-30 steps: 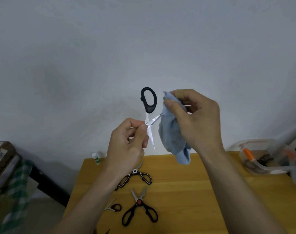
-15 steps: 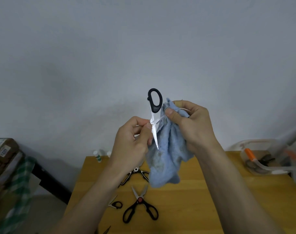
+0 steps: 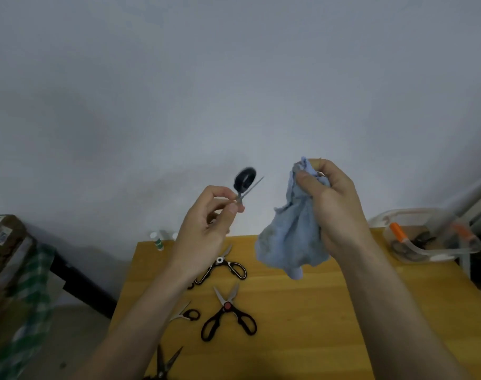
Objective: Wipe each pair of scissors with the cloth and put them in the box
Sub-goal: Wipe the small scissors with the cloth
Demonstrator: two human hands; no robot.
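Cloth (image 3: 291,237) pulled off scissors (image 3: 243,189) since 0.5 s ago | left hand (image 3: 206,229) grip pinches them midair | right hand (image 3: 333,207) clutches cloth | light, stiff, sharp: we hold near pivot

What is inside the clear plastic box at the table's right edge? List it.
Through the wall of the clear plastic box show an orange-handled tool and dark scissor handles. Glare and blur hide the rest, so how many pairs lie inside cannot be counted.

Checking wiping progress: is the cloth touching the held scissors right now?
No, the cloth hangs from the right hand, clear of the scissors in the left hand.
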